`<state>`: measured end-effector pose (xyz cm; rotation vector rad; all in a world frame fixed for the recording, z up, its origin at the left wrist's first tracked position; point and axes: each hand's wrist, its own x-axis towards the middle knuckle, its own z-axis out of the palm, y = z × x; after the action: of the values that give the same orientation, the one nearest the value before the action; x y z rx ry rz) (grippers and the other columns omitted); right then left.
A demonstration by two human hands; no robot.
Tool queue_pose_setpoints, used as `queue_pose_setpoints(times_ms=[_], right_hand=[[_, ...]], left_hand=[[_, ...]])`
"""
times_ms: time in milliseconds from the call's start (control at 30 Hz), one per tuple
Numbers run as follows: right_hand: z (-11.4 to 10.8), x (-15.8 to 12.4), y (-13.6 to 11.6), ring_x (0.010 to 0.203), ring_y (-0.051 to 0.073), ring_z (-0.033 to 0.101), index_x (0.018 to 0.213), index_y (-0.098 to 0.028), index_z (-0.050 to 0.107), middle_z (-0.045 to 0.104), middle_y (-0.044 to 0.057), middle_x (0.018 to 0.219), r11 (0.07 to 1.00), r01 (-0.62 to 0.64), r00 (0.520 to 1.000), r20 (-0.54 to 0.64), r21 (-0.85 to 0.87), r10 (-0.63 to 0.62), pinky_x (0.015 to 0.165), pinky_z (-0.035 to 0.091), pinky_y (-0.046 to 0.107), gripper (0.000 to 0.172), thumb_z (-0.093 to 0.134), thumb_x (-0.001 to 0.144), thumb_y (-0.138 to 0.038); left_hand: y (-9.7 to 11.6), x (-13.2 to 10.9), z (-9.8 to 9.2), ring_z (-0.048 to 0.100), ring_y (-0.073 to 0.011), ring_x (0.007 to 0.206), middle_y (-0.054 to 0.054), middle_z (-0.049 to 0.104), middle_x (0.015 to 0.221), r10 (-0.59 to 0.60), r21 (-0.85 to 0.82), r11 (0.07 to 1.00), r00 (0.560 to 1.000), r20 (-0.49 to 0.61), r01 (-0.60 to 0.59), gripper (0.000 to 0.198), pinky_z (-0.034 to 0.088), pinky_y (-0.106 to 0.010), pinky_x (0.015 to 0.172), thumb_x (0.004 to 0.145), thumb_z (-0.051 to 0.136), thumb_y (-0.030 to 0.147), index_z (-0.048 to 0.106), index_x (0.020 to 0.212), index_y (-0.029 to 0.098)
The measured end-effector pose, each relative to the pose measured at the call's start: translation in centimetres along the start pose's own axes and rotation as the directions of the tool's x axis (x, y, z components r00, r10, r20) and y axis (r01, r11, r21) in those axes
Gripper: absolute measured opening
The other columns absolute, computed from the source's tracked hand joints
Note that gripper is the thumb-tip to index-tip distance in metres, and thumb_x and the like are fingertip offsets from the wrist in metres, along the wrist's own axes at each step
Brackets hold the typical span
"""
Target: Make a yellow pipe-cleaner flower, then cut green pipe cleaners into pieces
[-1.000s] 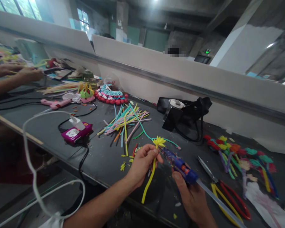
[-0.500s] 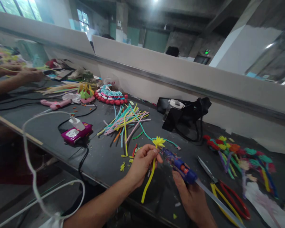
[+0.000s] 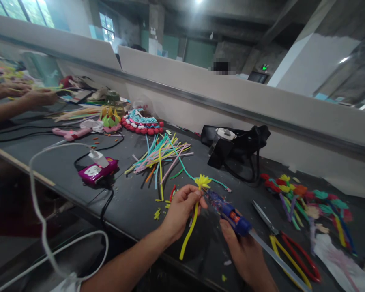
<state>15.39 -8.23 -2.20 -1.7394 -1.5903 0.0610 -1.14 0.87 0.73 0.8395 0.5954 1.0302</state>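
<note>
My left hand pinches a yellow pipe-cleaner flower just below its spiky yellow head, and the stem hangs down past the table's front edge. My right hand is closed round a blue glue gun. Its nozzle points up-left at the flower head, touching or almost touching it. A clear glue stick juts from the back of the gun toward the lower right.
A pile of coloured pipe cleaners lies on the dark table. Scissors with red and yellow handles and several finished flowers lie at the right. A black bag, a magenta power strip, a pink glue gun and another person's hands are further off.
</note>
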Motion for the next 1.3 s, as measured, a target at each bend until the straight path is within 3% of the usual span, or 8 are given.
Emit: queue_pose_setpoints(times_ms=[233,333,400,600,867,967,1100,1300], right_hand=[[-2.3,1.3,-3.0,0.072,0.016,0.064,0.104,-0.024,0.054,0.066,0.002,0.085,0.964,0.167,0.985,0.017,0.205,-0.174,0.063,0.051,0.026,0.019,0.051,0.089,-0.034],[-3.2,2.2,-2.9,0.074,0.016,0.059,0.101,-0.023,0.05,0.059,0.002,0.088,0.945,0.306,0.95,0.028,0.116,-0.311,0.065,0.048,0.027,0.018,0.056,0.085,-0.03],[-3.4,2.8,-2.2,0.075,0.017,0.055,0.097,-0.022,0.049,0.056,0.002,0.086,0.937,0.348,0.929,0.131,0.006,-0.346,0.067,0.046,0.028,0.024,0.064,0.078,-0.027],[-2.8,3.4,-0.5,0.089,0.023,0.051,0.083,-0.021,0.051,0.056,0.004,0.091,0.945,0.241,0.829,0.552,-0.22,-0.083,0.077,0.042,0.037,0.017,0.062,0.07,-0.016],[-3.0,3.5,0.3,0.099,0.025,0.051,0.097,-0.02,0.056,0.057,0.005,0.101,0.963,0.187,0.695,0.719,-0.192,0.009,0.087,0.04,0.04,0.03,0.069,0.071,-0.029],[-3.2,3.9,0.1,0.097,0.022,0.054,0.096,-0.021,0.058,0.059,0.005,0.1,0.976,0.171,0.716,0.697,-0.133,-0.031,0.086,0.041,0.037,0.021,0.065,0.078,-0.032],[-2.2,4.8,-2.8,0.087,0.017,0.058,0.09,-0.021,0.06,0.063,0.003,0.092,0.98,0.196,0.842,0.518,-0.033,-0.151,0.081,0.044,0.032,0.014,0.051,0.09,-0.031],[3.4,6.3,-8.7,0.088,0.012,0.061,0.088,-0.024,0.065,0.066,-0.001,0.091,0.937,0.345,0.768,0.556,0.063,-0.32,0.079,0.045,0.023,0.011,0.055,0.088,-0.019]], left_hand=[[0.2,0.3,-0.4,0.046,-0.0047,0.046,0.0,0.063,0.062,0.006,-0.047,0.999,0.999,-0.04,-0.008,0.016,0.031,-0.015,0.046,0.083,0.061,0.03,0.055,0.081,0.016],[1.0,0.7,-0.9,0.045,-0.0045,0.043,0.001,0.062,0.06,0.004,-0.082,0.997,0.998,-0.057,-0.008,0.017,0.029,-0.015,0.042,0.08,0.064,0.031,0.056,0.08,0.015],[1.8,1.1,-1.5,0.044,-0.0049,0.042,0.001,0.061,0.059,0.021,-0.105,0.994,0.998,-0.066,-0.028,0.02,0.029,-0.016,0.041,0.077,0.067,0.032,0.058,0.08,0.015],[3.6,2.0,-3.6,0.043,-0.0052,0.041,0.002,0.059,0.057,0.143,-0.134,0.98,0.988,-0.062,-0.15,0.018,0.031,-0.017,0.042,0.076,0.067,0.03,0.059,0.081,0.015],[3.8,2.5,-4.6,0.043,-0.0055,0.042,0.003,0.058,0.057,0.189,-0.152,0.97,0.982,-0.028,-0.191,0.015,0.03,-0.018,0.041,0.078,0.066,0.027,0.059,0.082,0.015],[4.1,2.6,-4.7,0.042,-0.0057,0.041,0.003,0.058,0.056,0.202,-0.156,0.967,0.979,-0.02,-0.203,0.015,0.029,-0.019,0.04,0.078,0.065,0.027,0.059,0.083,0.014],[4.3,2.6,-4.8,0.043,-0.0054,0.042,0.003,0.058,0.057,0.206,-0.158,0.966,0.978,-0.021,-0.206,0.017,0.031,-0.019,0.042,0.077,0.066,0.028,0.058,0.082,0.014],[4.4,2.6,-4.9,0.042,-0.0049,0.041,0.003,0.057,0.058,0.181,-0.145,0.972,0.983,-0.034,-0.185,0.022,0.029,-0.018,0.04,0.074,0.068,0.031,0.057,0.082,0.015]])
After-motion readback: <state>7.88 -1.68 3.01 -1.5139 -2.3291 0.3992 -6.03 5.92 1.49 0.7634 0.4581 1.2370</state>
